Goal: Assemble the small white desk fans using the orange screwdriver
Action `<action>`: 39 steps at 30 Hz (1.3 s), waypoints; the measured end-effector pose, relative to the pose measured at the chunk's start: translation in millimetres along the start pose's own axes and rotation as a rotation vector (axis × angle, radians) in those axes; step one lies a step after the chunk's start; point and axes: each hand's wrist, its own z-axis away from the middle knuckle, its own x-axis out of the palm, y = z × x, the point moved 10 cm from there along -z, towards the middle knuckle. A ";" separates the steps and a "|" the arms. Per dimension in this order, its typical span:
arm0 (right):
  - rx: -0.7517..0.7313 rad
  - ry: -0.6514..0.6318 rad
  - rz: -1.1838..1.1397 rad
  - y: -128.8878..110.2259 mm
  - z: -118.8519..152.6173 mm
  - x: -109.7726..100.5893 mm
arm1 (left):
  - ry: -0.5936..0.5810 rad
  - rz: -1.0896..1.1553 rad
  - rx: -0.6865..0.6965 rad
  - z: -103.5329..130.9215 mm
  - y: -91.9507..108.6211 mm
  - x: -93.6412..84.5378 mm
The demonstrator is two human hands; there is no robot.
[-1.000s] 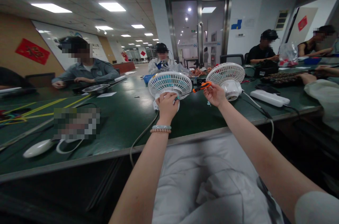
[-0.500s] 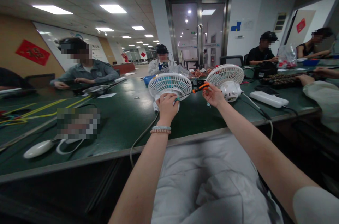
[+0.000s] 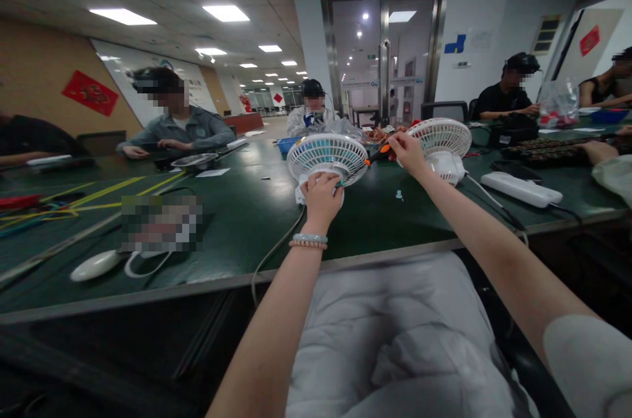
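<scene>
A white fan (image 3: 326,148) with a round slatted cage stands on the green table in front of me. My left hand (image 3: 322,194) is closed around the housing behind its cage, and a small teal piece (image 3: 340,183) shows at the fingertips. My right hand (image 3: 407,152) grips a screwdriver (image 3: 378,154) by its orange and black handle. Its thin shaft slants down and left towards my left fingertips; whether the tip touches anything I cannot tell. Just behind my right hand is a second white fan (image 3: 441,141). A small light-blue piece (image 3: 399,195) lies between the fans.
A white power strip (image 3: 521,189) with cables lies at the right. Left of me are a white rounded object (image 3: 96,266) and yellow strips (image 3: 111,194). A blue bin (image 3: 289,145) stands behind the near fan. Several people sit around the table (image 3: 237,220).
My right hand has risen slightly, so the screwdriver's handle end is higher and its shaft slants more. My left hand stays on the fan. The whole view has shifted a little.
</scene>
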 end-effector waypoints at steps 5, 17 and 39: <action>-0.031 0.139 0.028 5.9 36.1 -18.1 | -0.012 -0.008 -0.014 0.8 0.4 0.1; 0.029 0.126 0.010 24.9 39.1 -22.0 | -0.018 0.013 -0.031 -0.1 -0.1 1.9; 0.453 -0.181 -0.382 65.4 48.3 -5.3 | -0.015 -0.013 -0.001 -1.3 1.8 3.6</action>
